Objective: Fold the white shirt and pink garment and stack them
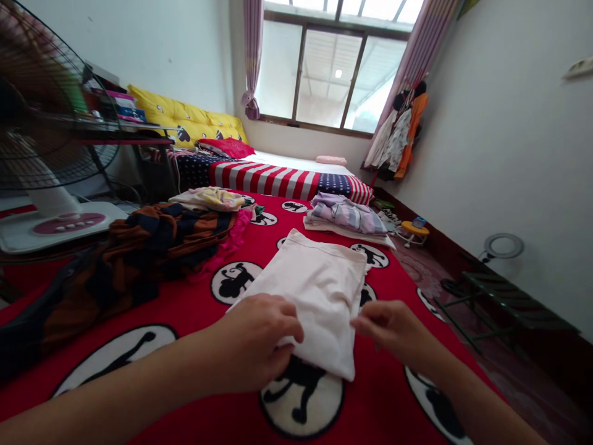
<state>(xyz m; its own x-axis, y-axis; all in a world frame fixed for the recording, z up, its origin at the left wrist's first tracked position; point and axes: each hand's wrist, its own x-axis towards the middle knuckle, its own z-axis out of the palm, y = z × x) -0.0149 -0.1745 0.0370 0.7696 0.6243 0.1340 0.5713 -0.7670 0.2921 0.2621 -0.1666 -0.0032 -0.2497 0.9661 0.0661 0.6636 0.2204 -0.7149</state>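
Note:
A folded pale pink garment [319, 290] lies on a red bedspread with black-and-white monkey circles [185, 309]. My left hand [254, 340] rests on the garment's near left edge, fingers curled over the cloth and gripping it. At the garment's near right corner is my right hand [393, 330], its fingers pinched together on the cloth edge.
A heap of brown and navy striped clothes [152, 247] lies to the left, with a pink cloth beside it. A folded stack of purple striped clothes [345, 216] sits farther back. A standing fan [50, 123] is at the left. Right of the bed are the floor and a green rack [504, 303].

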